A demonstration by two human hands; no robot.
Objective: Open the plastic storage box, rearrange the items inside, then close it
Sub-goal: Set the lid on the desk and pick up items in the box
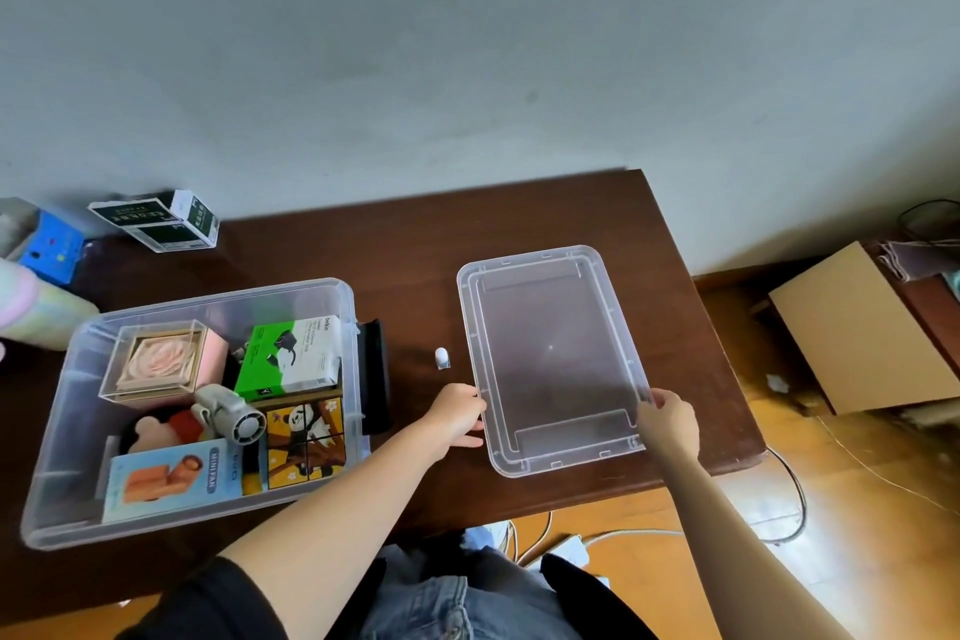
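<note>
One clear lid (553, 359) lies flat near desk's (415, 244) right edge, long axis running front to back. Both hands grasp it: left hand (460, 413), right hand (670, 418). One open storage box (208, 411) at left front, lidless, holding several items.

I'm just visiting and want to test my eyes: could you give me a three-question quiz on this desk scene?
1. True or false: the lid is on the storage box.
2. Which hands grip the lid? A left only, B right only, C both.
3. Fill in: the green and white carton lies inside the ____.

Key: 1 false, it lies on the table; 2 C, left hand and right hand; 3 box.
</note>
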